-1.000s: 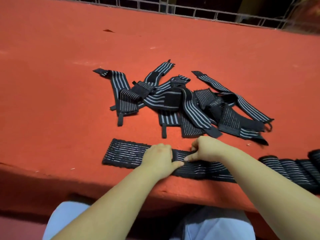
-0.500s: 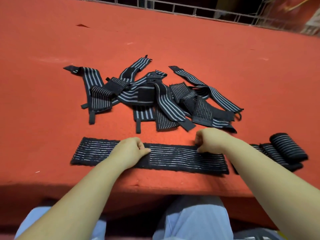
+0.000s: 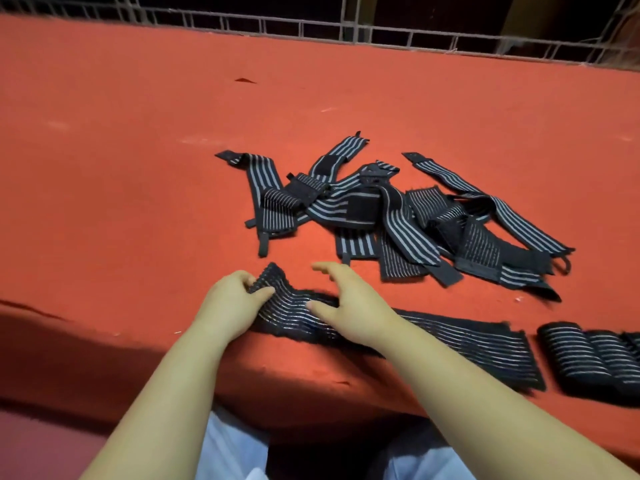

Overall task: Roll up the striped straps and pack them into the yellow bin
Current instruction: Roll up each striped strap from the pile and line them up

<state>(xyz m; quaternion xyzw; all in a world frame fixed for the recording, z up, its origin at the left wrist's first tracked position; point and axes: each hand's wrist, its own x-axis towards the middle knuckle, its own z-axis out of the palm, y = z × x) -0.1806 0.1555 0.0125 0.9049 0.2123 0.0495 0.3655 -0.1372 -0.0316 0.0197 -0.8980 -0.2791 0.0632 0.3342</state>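
Two bare hands are working at the near edge of a broad red counter point(image 3: 138, 168), which is filling most of the view and running back to a wire grid fence point(image 3: 311, 26). Beyond the hands a loose pile of striped straps point(image 3: 398, 216) is lying tangled in the middle of the counter, still waiting to be rolled. Off to the right, near the edge, rolled straps point(image 3: 595, 362) are sitting side by side, apart from the pile; the yellow bin is not showing anywhere in view. Closest to the person, one long strap point(image 3: 467, 344) is lying flat along the counter edge, its long axis running left to right, with its left end lifting off the surface. The left hand point(image 3: 230, 299) is pinching that raised end, fingers curled round the fabric, so it is the hand nearer the starting point of any roll. The right hand point(image 3: 349, 306) is resting just beside it on the strap, fingers loosely spread and the thumb pressing the fabric, not gripping it. From this layout the strap is stretching away to the right of both hands, so the roll is probably going to travel rightward along its length, toward the free far end near the finished rolls.
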